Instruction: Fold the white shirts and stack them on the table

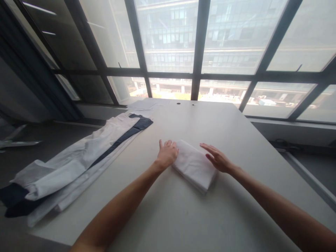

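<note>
A white cloth garment (193, 165), folded into a compact rectangle, lies at a slant on the white table (168, 217). My left hand (168, 153) is at its left edge, fingers curved and the thumb apart, with the fingertips touching or just over the fabric. Beside the bundle's right edge is my right hand (216, 157), its fingers stretched out and the palm turned toward the cloth. Neither hand grips the fabric. What kind of garment it is cannot be made out in its folded state.
Long white garments (78, 159) and dark navy ones (120, 139) lie layered along the table's left side, hanging over its edge. Paper sheets (143, 105) rest at the far left corner. Two small holes are near the back edge. Tall windows (170, 38) stand behind.
</note>
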Tool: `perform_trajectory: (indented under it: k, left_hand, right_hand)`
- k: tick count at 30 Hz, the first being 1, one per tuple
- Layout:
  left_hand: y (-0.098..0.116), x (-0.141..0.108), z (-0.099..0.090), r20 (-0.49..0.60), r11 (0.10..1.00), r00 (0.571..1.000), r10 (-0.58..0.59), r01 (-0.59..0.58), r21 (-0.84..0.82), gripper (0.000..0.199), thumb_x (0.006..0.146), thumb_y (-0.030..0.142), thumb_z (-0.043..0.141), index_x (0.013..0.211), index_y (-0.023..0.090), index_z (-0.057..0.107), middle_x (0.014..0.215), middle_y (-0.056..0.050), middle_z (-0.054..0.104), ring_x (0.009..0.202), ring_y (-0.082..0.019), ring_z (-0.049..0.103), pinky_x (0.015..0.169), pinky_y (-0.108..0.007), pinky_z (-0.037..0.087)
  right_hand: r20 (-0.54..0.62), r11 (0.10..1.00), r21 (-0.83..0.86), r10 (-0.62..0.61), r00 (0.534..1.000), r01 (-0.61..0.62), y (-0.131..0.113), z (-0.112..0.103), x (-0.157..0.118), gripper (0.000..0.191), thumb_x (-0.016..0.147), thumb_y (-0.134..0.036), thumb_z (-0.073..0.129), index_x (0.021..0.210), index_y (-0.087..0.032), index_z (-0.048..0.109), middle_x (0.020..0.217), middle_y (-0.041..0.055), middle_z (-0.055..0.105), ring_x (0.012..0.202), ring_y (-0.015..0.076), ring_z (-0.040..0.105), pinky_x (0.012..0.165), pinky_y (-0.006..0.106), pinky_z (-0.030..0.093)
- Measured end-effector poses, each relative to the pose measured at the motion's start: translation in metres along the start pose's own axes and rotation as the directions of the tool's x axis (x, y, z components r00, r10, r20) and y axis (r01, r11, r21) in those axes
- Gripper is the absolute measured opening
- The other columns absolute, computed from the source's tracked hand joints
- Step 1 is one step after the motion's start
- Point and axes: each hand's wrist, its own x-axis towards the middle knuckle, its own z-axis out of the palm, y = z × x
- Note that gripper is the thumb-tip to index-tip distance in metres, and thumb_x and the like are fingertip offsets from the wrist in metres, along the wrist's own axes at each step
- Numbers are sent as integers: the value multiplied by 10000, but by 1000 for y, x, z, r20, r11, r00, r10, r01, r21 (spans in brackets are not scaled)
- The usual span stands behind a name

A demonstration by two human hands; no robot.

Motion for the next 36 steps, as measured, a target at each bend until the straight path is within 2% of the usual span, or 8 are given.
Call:
perform_trajectory:
  k: [3, 7, 13, 21, 26, 29, 33, 36]
  left_hand:
    - [11, 16, 6, -30, 964, 965, 261, -263, -43, 460, 1030, 304, 386, 1463, 176, 475, 1584, -135, 403, 1507, -279, 260, 1238, -519, 101]
    - [23, 32, 24, 112, 916, 911, 398, -386, -112, 491, 1065, 370, 308, 1501, 195, 448, 1591, -95, 406, 1508, -274, 268, 1226, -518, 164]
    - [19, 35, 37, 146, 928, 917, 371, -360, -97, 522, 1075, 392, 262, 1535, 198, 412, 1612, -80, 372, 1520, -267, 238, 1232, -487, 169]
    - [15, 41, 37, 159, 942, 930, 331, -316, -110, 544, 1079, 430, 206, 1549, 231, 395, 1619, -62, 360, 1526, -260, 225, 1235, -497, 157]
    - [-3, 47, 33, 230, 976, 951, 206, -181, -124, 554, 1067, 469, 256, 1586, 282, 307, 1661, -59, 251, 1541, -302, 161, 1201, -621, 136]
    - [-9, 49, 35, 243, 977, 954, 178, -143, -157, 570, 1063, 457, 262, 1597, 261, 281, 1663, -71, 230, 1540, -315, 159, 1192, -641, 137]
    - [-12, 51, 40, 240, 976, 957, 161, -117, -186, 585, 1057, 452, 250, 1602, 239, 267, 1665, -78, 218, 1540, -315, 161, 1189, -641, 154]
    - [-10, 50, 40, 229, 981, 963, 139, -103, -163, 587, 1057, 451, 242, 1597, 223, 280, 1661, -89, 229, 1533, -322, 186, 1184, -646, 170]
  right_hand:
    - [-237, 948, 12, 313, 920, -319, -4, 14, 11, 564, 1036, -399, 305, 1505, -115, 435, 1544, 168, 460, 1451, 239, 391, 1203, 459, 279]
    - [-145, 858, -135, 478, 866, -496, -40, 55, 15, 647, 1017, -447, 348, 1517, -40, 400, 1593, 248, 340, 1507, 359, 250, 1205, 571, 177]
    - [-105, 846, -335, 404, 909, -414, -81, 80, -8, 734, 1007, -531, 341, 1577, -73, 295, 1649, 222, 211, 1542, 353, 113, 1220, 572, 36]
    - [-65, 829, -454, 334, 940, -326, -95, 91, -28, 811, 986, -598, 355, 1616, -116, 183, 1680, 183, 40, 1547, 365, -21, 1212, 607, 12]
    - [-33, 865, -429, 274, 961, -261, -94, 81, -30, 781, 977, -596, 418, 1613, -184, 229, 1682, 168, 35, 1540, 385, -47, 1202, 636, 12]
    - [96, 923, -378, 122, 988, -77, -99, 72, -35, 664, 998, -529, 431, 1593, -267, 296, 1686, 113, 99, 1543, 382, -20, 1189, 677, 5]
    - [216, 961, -260, -37, 976, 94, -113, 63, -53, 670, 1010, -480, 443, 1600, -214, 270, 1668, 115, 199, 1550, 341, 64, 1215, 648, 17]
    - [218, 985, -136, -74, 973, 106, -121, 55, -64, 569, 1026, -466, 414, 1533, -208, 422, 1636, 106, 308, 1535, 298, 196, 1239, 591, 88]
